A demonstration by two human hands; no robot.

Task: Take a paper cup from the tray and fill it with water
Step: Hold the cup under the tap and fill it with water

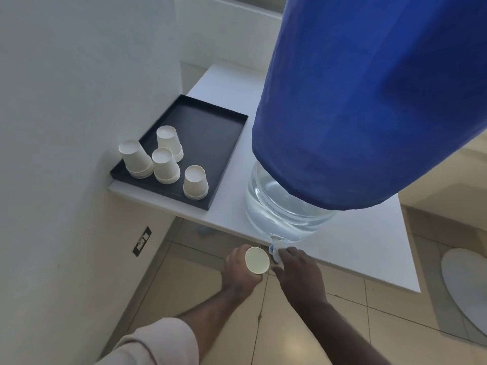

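My left hand (238, 272) holds a white paper cup (257, 260) upright, just below and left of the small tap (274, 248) at the foot of a large water bottle (279, 206). A blue cloth cover (369, 101) drapes most of the bottle. My right hand (297, 270) has its fingers on the tap. The cup's mouth faces up; I cannot tell whether there is water in it. A black tray (210, 122) on the white counter (369, 246) carries several short stacks of upturned paper cups (166, 159).
A wall stands close on the left, with a dark socket plate (142, 241) low down. Beige floor tiles lie below the counter edge. A pale rounded mat (466, 280) lies on the floor at the right.
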